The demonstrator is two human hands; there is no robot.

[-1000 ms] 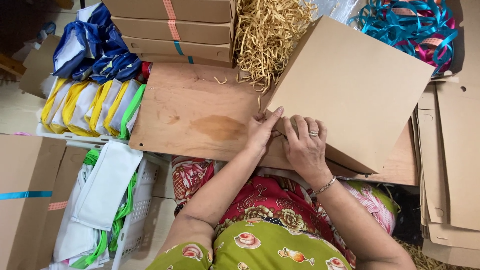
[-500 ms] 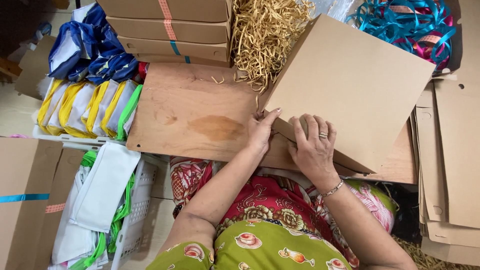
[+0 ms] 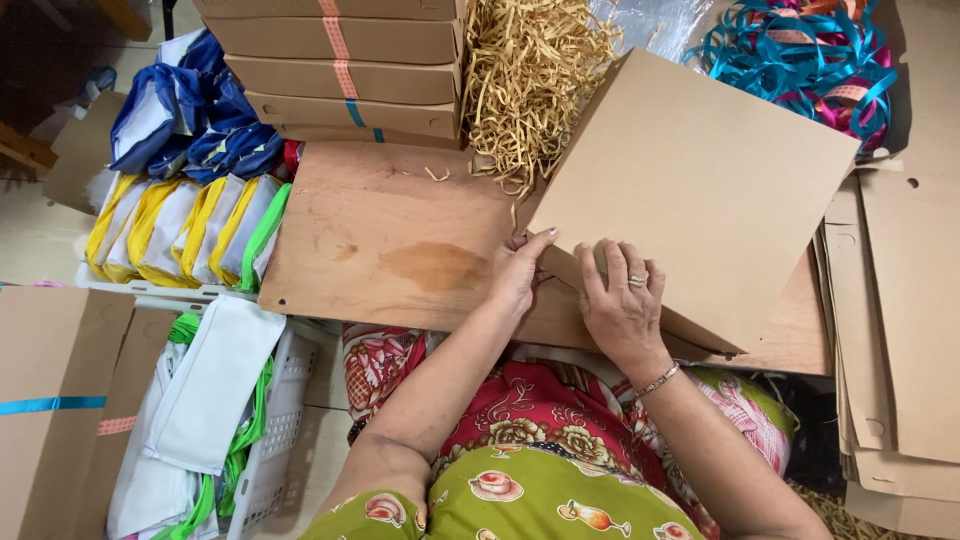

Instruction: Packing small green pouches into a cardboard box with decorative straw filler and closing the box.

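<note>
A large flat brown cardboard piece (image 3: 700,190) lies tilted across a wooden board (image 3: 400,235) on my lap. My left hand (image 3: 520,270) pinches the cardboard's lower left edge with fingertips on its corner. My right hand (image 3: 622,300), wearing a ring and a bracelet, presses flat on the cardboard's lower edge, fingers spread. Both hands sit close together at the board's front.
Stacked brown boxes (image 3: 340,60) with ribbon bands stand behind the board beside shredded paper straw (image 3: 530,80). Teal and pink ribbons (image 3: 820,60) lie at back right. Flat cardboard blanks (image 3: 900,330) pile at right. Fabric bags (image 3: 180,230) and a white basket (image 3: 270,430) sit left.
Both hands have slid a little along the cardboard's lower edge, and the left fingertips now reach further onto its corner. The cardboard has barely shifted.
</note>
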